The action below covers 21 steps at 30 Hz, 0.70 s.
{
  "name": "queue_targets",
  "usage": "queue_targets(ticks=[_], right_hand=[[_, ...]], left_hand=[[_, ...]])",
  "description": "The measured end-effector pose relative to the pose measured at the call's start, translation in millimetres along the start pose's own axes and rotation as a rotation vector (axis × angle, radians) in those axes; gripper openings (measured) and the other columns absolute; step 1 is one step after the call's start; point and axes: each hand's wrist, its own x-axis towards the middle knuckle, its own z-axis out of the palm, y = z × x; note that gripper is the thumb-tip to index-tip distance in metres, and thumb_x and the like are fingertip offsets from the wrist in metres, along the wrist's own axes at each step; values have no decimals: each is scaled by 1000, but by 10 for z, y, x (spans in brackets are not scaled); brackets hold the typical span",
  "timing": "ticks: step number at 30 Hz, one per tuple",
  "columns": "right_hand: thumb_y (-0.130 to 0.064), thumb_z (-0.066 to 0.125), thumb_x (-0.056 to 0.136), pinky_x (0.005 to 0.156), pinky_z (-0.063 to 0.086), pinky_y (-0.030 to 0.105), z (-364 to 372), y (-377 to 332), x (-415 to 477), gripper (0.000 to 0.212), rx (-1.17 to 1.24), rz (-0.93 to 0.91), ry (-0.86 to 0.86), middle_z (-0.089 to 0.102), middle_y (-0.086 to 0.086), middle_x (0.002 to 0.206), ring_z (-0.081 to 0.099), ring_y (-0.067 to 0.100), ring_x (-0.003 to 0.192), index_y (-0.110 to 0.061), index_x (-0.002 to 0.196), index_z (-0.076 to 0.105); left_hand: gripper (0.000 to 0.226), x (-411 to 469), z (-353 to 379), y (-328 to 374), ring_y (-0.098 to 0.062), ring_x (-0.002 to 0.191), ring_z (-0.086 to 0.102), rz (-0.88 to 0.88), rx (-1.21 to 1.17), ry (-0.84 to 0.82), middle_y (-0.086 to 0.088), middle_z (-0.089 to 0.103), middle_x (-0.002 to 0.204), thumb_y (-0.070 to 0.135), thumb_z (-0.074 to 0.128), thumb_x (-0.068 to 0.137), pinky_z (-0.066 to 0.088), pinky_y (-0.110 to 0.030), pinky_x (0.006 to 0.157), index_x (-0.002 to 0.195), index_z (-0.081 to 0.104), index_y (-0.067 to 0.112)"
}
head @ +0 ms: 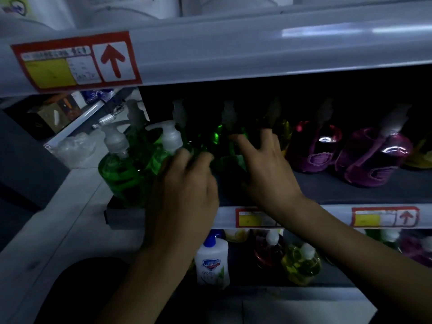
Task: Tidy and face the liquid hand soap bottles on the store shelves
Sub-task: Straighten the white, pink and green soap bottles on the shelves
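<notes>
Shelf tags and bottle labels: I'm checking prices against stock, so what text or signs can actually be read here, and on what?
Red up arrow: red-bordered price tag on upper shelf edge; its print is too blurred.
Red up arrow: red-bordered tag on lower shelf edge, right; print unreadable.
Middle red-bordered tag: unreadable.
White bottle with blue cap: blue shield logo, wording too blurred.
Purple bottles: emblems illegible.

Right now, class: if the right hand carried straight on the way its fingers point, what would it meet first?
Probably the dark green soap bottle just beyond the right hand; its fingertips already seem on or near it, though the shelf is too dim to judge depth.
</notes>
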Motion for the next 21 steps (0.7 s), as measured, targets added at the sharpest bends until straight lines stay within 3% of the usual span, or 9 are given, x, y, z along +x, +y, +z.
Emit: queue_targets(ticks=[3, 5, 7, 12, 15, 17, 18, 20, 21], right_hand=[[-17, 67, 80, 50, 32, 30, -152, 78, -273, 41, -79, -34, -29, 43, 13, 113, 49, 34, 96, -13, 118, 51], [-26, 52, 83, 46, 27, 30, -304, 177, -518, 23, -87, -15, -63, 49, 8, 103, 55, 36, 83, -15, 103, 53], [-33, 37, 81, 47, 34, 33, -409, 337, -787, 26, -46, 22, -154, 54, 5, 95, 58, 37, 75, -17, 96, 52], [-23, 51, 81, 66, 53, 39, -312, 1029, -1492, 17, -58, 274, -387, 66, 13, 92, 64, 38, 83, -13, 92, 59], [-22, 53, 89, 73, 55, 29, -162, 1449, -1857, 18, -137, 434, -865, 68, 16, 106, 66, 28, 93, -9, 96, 63], [-17, 51, 92, 53, 51, 18, -103, 1744, -2001, 21, -100, 582, -1167, 68, 15, 92, 63, 20, 76, -7, 74, 55], [-15, 51, 92, 50, 48, 18, -100, 1878, -2032, 24, -80, 661, -1213, 64, 10, 82, 59, 17, 69, -11, 69, 49], [-13, 53, 94, 74, 47, 30, -61, 2168, -2059, 10, -18, 772, -1071, 53, 8, 91, 57, 22, 89, -14, 84, 57], [-11, 52, 95, 85, 42, 34, 5, 2324, -2049, 12, 63, 834, -916, 52, 11, 103, 55, 26, 106, -10, 102, 61]], left_hand=[[31, -74, 163, 216, -28, 72, 59, 115, -33, -129, -5, 61, 93, 24, 39, 89, 46, -34, 55, 108, 62, 16], [17, -160, 300, 387, -29, 63, 58, 200, -29, -212, -3, 62, 84, 21, 48, 85, 34, -29, 49, 96, 61, 16], [14, -273, 443, 571, -28, 69, 61, 277, -19, -328, 0, 64, 85, 23, 52, 82, 30, -27, 54, 94, 60, 21], [13, -613, 920, 891, -28, 86, 61, 468, -25, -687, -3, 62, 94, 20, 47, 88, 36, -32, 59, 95, 57, 21], [5, -769, 1407, 1110, -35, 85, 59, 480, -26, -889, -13, 57, 88, 16, 48, 89, 32, -34, 59, 84, 50, 16], [12, -853, 1781, 1298, -36, 86, 59, 443, -112, -1026, -13, 52, 84, 15, 47, 89, 36, -34, 61, 76, 47, 13], [13, -892, 1969, 1392, -37, 90, 58, 397, -186, -1088, -13, 52, 87, 16, 47, 89, 39, -34, 65, 77, 48, 13], [13, -969, 2299, 1554, -36, 105, 55, 285, -331, -1195, -15, 56, 110, 16, 47, 91, 44, -33, 78, 100, 56, 12], [30, -997, 2436, 1620, -34, 115, 51, 239, -385, -1218, -16, 52, 126, 15, 48, 91, 43, -32, 87, 120, 54, 13]])
